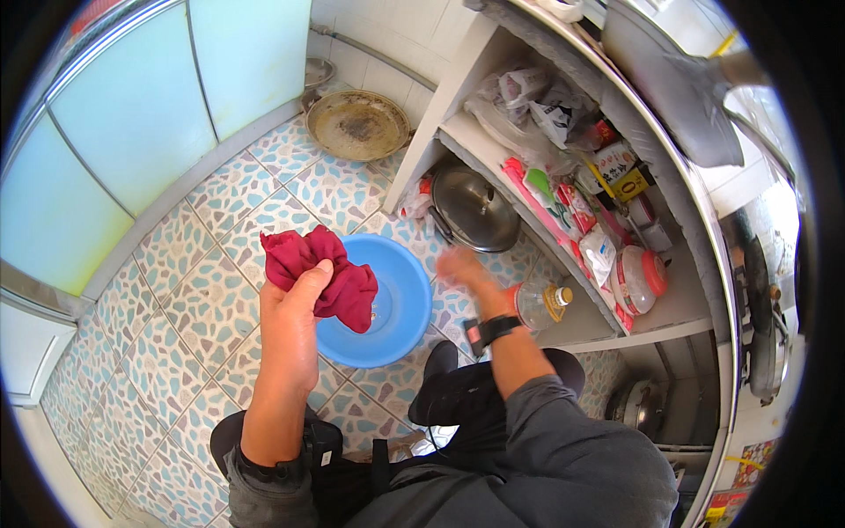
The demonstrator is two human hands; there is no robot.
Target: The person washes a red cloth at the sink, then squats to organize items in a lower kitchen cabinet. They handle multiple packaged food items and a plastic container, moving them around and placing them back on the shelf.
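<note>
Bunched up in my left hand (297,317) is a dark red cloth (346,290), with my thumb pressed on top of it. The cloth overlaps the left part of a round blue plastic basin (403,297) on the tiled floor. A few small bits lie inside the basin. My right hand (469,270) is blurred, to the right of the basin and left of a clear plastic bottle (536,305) with a yellow cap. Its fingers cannot be made out well. A black band is on my right wrist.
At right, a shelf unit (429,125) holds bags, packets and a red-lidded jar (634,280). A lidded metal pan (475,208) sits in its lower opening. A large stained pan (358,125) stands near the wall. Pale blue cabinet doors (132,99) line the left.
</note>
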